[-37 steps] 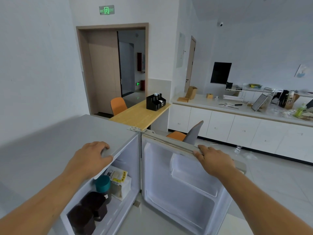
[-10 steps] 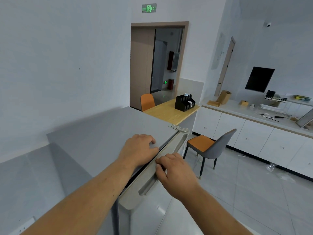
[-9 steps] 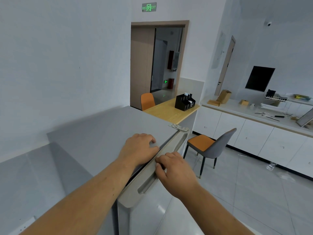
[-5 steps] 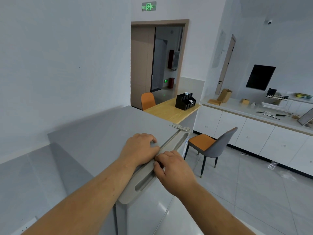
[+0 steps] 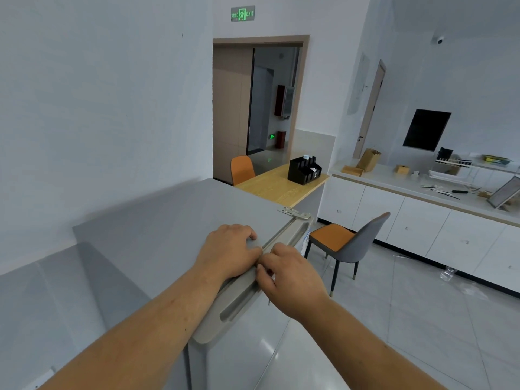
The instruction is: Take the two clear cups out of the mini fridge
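Observation:
The grey mini fridge (image 5: pixel 168 235) stands right below me, seen from above. Its door (image 5: pixel 239 302) lies almost flush against the body, so the inside is hidden and no clear cups show. My left hand (image 5: pixel 228 251) lies palm-down on the fridge top, its fingertips at the front edge. My right hand (image 5: pixel 292 277) grips the top edge of the door, its fingers touching the left hand's fingers.
A grey chair with an orange seat (image 5: pixel 346 243) stands on the tiled floor just right of the fridge. Behind the fridge is a wooden table (image 5: pixel 278 184) with a black organiser (image 5: pixel 304 170). White cabinets with a cluttered counter (image 5: pixel 422 198) run along the right wall.
The door stood wide open, showing items inside. Since then my right hand has swung it shut; in the last second the gap at the top narrowed to almost nothing. My left hand stayed put.

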A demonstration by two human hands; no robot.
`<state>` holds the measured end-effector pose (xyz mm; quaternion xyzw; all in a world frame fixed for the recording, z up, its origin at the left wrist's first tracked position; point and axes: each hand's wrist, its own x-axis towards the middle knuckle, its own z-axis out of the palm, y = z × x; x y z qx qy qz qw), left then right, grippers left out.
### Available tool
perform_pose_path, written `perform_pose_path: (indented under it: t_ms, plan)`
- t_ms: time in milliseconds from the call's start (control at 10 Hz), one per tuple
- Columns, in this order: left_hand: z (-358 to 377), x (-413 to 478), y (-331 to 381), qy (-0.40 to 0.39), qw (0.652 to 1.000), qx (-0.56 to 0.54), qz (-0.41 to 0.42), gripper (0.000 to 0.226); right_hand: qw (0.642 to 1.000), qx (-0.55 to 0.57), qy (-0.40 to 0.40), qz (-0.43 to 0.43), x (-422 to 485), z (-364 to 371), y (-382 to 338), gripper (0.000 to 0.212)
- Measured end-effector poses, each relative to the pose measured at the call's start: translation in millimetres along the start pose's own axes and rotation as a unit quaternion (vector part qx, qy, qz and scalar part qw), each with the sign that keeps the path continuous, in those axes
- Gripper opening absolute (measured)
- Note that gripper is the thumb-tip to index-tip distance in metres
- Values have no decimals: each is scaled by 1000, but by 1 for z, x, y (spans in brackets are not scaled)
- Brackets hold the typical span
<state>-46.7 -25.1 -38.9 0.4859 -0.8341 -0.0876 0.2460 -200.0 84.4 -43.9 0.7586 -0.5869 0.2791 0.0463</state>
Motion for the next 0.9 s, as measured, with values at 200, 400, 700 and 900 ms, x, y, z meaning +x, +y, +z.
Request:
perform_pose_path:
  t_ms: [200, 400, 700, 900]
  plan:
    - [1, 1, 0, -2, 1000, 8, 2, 45, 998, -7, -11, 57, 21, -5, 21, 41]
    - [2, 1, 1, 1, 1000, 23, 1, 48, 991, -26, -85, 103, 29, 5, 39, 59]
    - [2, 0, 7, -15, 997, 75, 19, 59, 984, -95, -104, 111, 25, 10, 40, 64]
    - [-7, -4, 17, 7, 987, 159, 33, 88, 979, -138, -73, 131, 20, -15, 51, 81]
